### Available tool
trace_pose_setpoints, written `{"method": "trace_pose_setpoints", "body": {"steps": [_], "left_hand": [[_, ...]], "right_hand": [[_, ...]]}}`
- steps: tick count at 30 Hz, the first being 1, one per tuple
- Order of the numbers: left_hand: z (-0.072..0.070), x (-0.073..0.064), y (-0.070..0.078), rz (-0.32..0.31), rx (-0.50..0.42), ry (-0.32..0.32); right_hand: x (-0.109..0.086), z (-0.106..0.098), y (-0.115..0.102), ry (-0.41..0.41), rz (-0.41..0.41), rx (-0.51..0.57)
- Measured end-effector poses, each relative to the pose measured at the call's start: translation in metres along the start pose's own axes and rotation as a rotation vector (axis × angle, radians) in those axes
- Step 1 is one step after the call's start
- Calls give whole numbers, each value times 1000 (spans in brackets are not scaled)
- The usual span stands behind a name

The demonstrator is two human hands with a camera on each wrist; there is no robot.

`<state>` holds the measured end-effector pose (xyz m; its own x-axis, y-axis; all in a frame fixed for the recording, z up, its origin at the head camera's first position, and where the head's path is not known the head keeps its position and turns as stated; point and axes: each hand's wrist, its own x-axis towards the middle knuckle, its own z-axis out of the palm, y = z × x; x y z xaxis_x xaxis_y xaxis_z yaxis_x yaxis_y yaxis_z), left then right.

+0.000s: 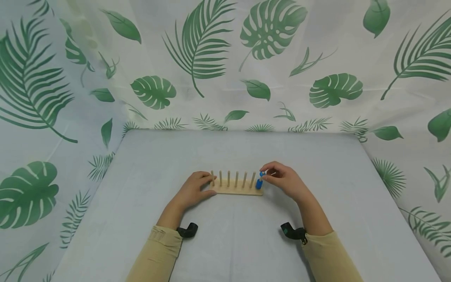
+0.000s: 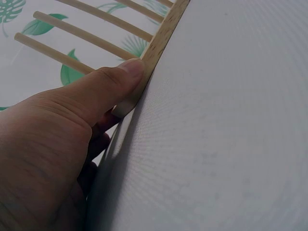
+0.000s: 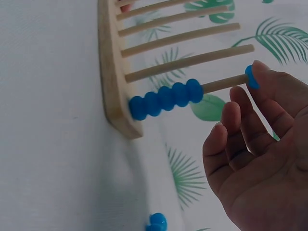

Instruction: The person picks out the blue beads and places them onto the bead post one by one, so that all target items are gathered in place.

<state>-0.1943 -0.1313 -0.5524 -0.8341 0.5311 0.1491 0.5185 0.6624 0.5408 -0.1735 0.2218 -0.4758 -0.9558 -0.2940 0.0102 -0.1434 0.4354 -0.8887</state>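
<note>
A light wooden peg board [image 1: 236, 192] with a row of upright pegs stands on the table. My left hand [image 1: 192, 190] grips its left end; in the left wrist view the thumb [image 2: 130, 70] presses the base's edge, and the other fingers are partly hidden behind it. Several blue beads [image 3: 166, 98] are stacked on the rightmost peg, from the base up. At that peg's top, my right hand [image 1: 285, 182] pinches one more blue bead [image 3: 250, 77] between thumb and index finger. The other pegs carry no beads.
More blue beads [image 3: 157, 223] lie at the bottom edge of the right wrist view. A white cloth [image 1: 225, 235] covers the table. Leaf-printed curtains [image 1: 218, 105] hang behind and at both sides. Black wrist cameras [image 1: 188, 230] sit at both sleeves.
</note>
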Motion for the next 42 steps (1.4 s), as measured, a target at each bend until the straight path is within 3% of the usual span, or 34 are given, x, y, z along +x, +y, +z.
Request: {"method": "trace_pose_setpoints", "body": {"steps": [10,20,33,42], "left_hand": [[1,0,0,-2,0,8],[0,0,1,-7,8,5],[0,0,2,-6,6,6],[0,0,2,-14,-1,2]], "right_hand": [[3,8,22,-34,25,44],[3,10,29,-61,65,79],[3,10,35,-72,34,61],[0,-2,30,-52,82,-11]]}}
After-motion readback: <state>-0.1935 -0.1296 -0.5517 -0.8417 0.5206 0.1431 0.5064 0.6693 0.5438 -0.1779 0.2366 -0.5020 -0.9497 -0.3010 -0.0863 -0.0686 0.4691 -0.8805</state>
